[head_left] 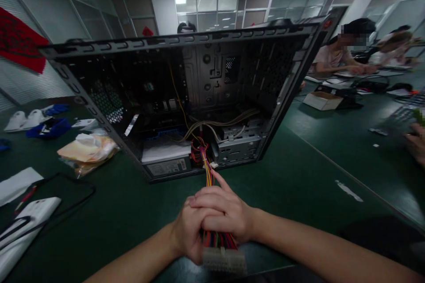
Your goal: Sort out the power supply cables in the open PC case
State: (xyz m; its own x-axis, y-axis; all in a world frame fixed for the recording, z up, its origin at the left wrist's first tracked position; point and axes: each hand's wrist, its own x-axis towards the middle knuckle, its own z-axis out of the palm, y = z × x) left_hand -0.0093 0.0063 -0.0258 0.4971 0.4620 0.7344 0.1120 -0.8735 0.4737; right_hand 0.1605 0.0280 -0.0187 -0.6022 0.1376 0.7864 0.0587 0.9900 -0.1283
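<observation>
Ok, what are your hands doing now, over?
Both shut on wire bundle: left hand, right hand. White connector at its near end. Bundle runs into open computer case. Nothing across it.

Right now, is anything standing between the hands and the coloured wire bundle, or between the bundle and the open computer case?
Nothing visible does. The left hand and right hand both clasp the wire bundle, which runs free over the bare green table into the open computer case.

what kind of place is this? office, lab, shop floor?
Likely an office-style PC assembly or repair room: an open computer case on a green table, its cable bundle held by left hand and right hand, glass partitions behind, other people seated nearby.
</observation>
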